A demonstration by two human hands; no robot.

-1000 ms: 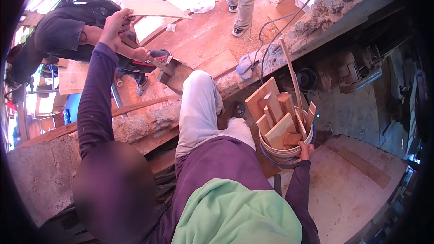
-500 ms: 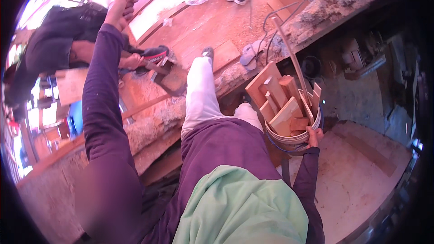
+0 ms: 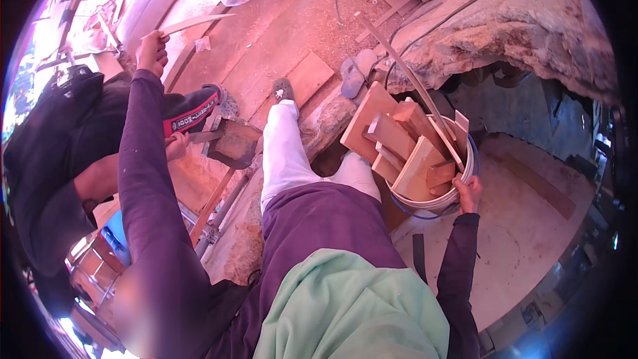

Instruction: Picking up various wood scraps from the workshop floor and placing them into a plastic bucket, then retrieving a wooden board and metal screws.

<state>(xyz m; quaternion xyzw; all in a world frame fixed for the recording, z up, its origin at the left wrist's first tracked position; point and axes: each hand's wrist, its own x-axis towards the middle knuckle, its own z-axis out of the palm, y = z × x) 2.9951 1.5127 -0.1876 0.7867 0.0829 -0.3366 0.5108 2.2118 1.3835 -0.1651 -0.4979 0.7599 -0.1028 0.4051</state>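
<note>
My left hand (image 3: pixel 153 54) is raised at the end of an outstretched arm, closed around one end of a thin, pale wood strip (image 3: pixel 199 22). On my right side, my right hand (image 3: pixel 468 193) grips the rim of a white bucket (image 3: pixel 425 206) with its fingers. Several wood offcuts (image 3: pixel 420 167) stand tilted in the bucket, and one long thin wood stick (image 3: pixel 415 83) sticks far out of it. The bucket's inside below the offcuts is hidden.
At left, a bent-over person in dark clothes (image 3: pixel 60 173) holds a handled tool by a dark square pan (image 3: pixel 234 143). A grey slipper (image 3: pixel 353 78) lies by the rough stone ledge (image 3: pixel 492 33), which carries a black cable. Boards and plastic bags lie on the dusty floor.
The view has shifted and turned slightly. My left hand has come down a little with the wood strip. My right hand stays on the bucket rim.
</note>
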